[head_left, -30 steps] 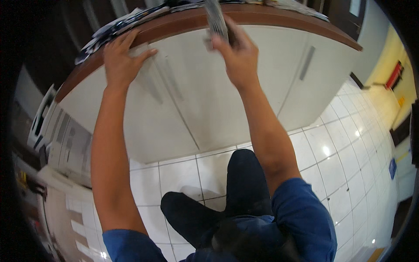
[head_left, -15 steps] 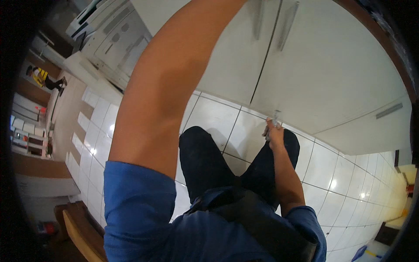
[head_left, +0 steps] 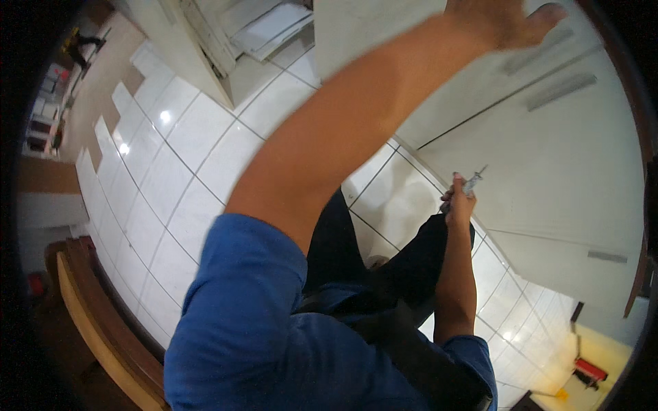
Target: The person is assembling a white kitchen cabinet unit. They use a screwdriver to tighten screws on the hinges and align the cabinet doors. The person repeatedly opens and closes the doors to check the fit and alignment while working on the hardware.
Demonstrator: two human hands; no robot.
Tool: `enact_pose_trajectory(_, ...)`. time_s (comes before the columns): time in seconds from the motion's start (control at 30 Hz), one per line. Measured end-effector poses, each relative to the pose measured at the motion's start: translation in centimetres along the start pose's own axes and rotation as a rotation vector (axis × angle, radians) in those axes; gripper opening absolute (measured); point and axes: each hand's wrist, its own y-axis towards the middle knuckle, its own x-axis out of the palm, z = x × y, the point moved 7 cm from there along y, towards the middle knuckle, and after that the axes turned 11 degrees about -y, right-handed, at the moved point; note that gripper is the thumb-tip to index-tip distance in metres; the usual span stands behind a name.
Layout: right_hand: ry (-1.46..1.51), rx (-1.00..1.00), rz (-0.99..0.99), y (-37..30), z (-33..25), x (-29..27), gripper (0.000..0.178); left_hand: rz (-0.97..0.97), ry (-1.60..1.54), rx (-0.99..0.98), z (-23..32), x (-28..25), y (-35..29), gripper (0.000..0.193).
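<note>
**Slim grey tool [head_left: 471, 184], thin-tipped, one item**

White tile floor [head_left: 175, 161]: far left, glossy.
Right hand [head_left: 460, 204]: fingers closed around the tool, near the dark-trousered knee [head_left: 432, 226].
Tool: in that hand, tip pointing up and right, before the cabinet door [head_left: 569, 185]. We judge it light and stiff, perhaps slick, the narrow tip its delicate part; we advise gripping the thicker body behind it.
Left hand [head_left: 495, 26]: thumb extended near a cabinet handle [head_left: 538, 50]; fingers blurred and cropped, so we cannot tell whether it grips.
</note>
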Motion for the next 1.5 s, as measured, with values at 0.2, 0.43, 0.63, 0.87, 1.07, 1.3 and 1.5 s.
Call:
enact_pose_trajectory(0.2,-0.511,-0.428,0.049,1.4,-6.1,0.0,0.037,-0.526,0.237,-1.531,-2.9,-11.9,-35.0,0.055)
enact_pose_trajectory(0.43,-1.04,-0.506,-0.216,1.2,-3.1,5.8,0.036,-2.145,-0.453,-1.374,14.7,-13.3,-51.3,0.075)
enact_pose_trajectory(0.63,-1.052,-0.425,-0.321,0.1,-2.4,7.3,0.031,-1.267,-0.296,-1.555,7.3,-12.2,-44.0,0.068)
enact_pose_trajectory(0.87,-1.31,-0.3,-0.467,-0.3,-1.6,6.7,0.036,-1.252,-0.165,-1.623,4.6,-14.8,-44.9,0.064)
enact_pose_trajectory(1.07,-1.38,-0.281,-0.555,-1.2,-1.5,6.3,0.034,-1.411,-0.133,-1.616,5.6,-14.1,-44.3,0.066)
enact_pose_trajectory(1.3,-1.432,-0.344,-0.628,-1.2,-1.5,7.5,0.036,-1.241,-0.109,-1.654,4.8,-16.0,-45.5,0.068)
enact_pose_trajectory(1.5,-1.267,-0.394,-0.554,-1.4,-2.0,7.3,0.035,-1.299,-0.077,-1.491,4.8,-15.8,-45.9,0.067)
